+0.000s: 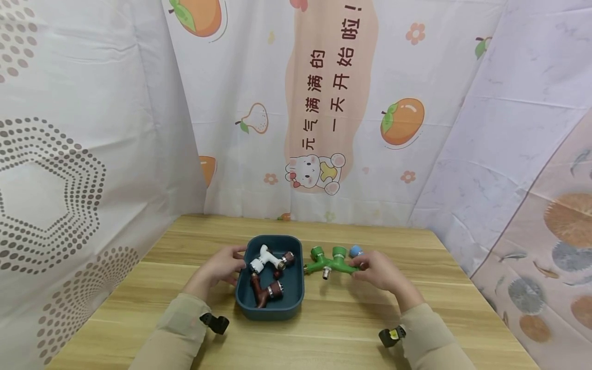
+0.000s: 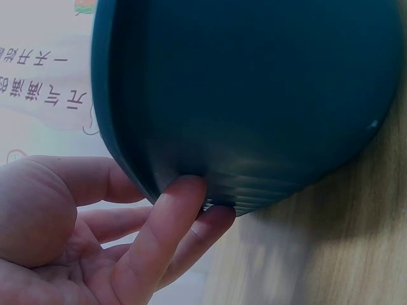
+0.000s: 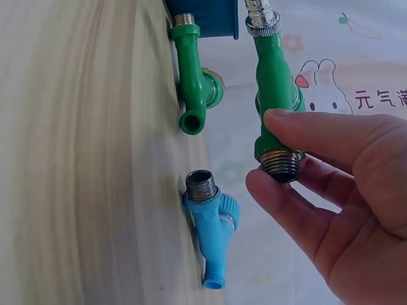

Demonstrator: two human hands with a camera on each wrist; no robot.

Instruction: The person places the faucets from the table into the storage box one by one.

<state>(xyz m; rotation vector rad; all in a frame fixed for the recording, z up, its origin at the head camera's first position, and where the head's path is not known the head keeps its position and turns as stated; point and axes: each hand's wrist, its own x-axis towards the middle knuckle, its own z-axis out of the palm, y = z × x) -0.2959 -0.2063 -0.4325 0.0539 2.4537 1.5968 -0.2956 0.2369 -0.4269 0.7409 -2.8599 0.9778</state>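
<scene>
My right hand (image 1: pixel 378 270) pinches a green angle valve (image 3: pixel 273 70) near its threaded end, thumb on one side and fingers on the other. Its silver end (image 1: pixel 326 273) points toward the bin. Beside it, a second green angle valve (image 3: pixel 192 79) lies on the table. A light blue angle valve (image 3: pixel 213 235) lies behind the right hand in the head view. My left hand (image 1: pixel 223 265) touches the left outer wall of a dark teal bin (image 1: pixel 270 313) with its fingertips. Inside the bin are a white angle valve (image 1: pixel 264 258) and brown-red angle valves (image 1: pixel 264 293).
The wooden table (image 1: pixel 324 334) ends at a printed curtain (image 1: pixel 259 154) at the back, with more curtains on both sides. The green valves lie close to the bin's right wall. Black wrist cameras (image 1: pixel 215 323) sit on both sleeves.
</scene>
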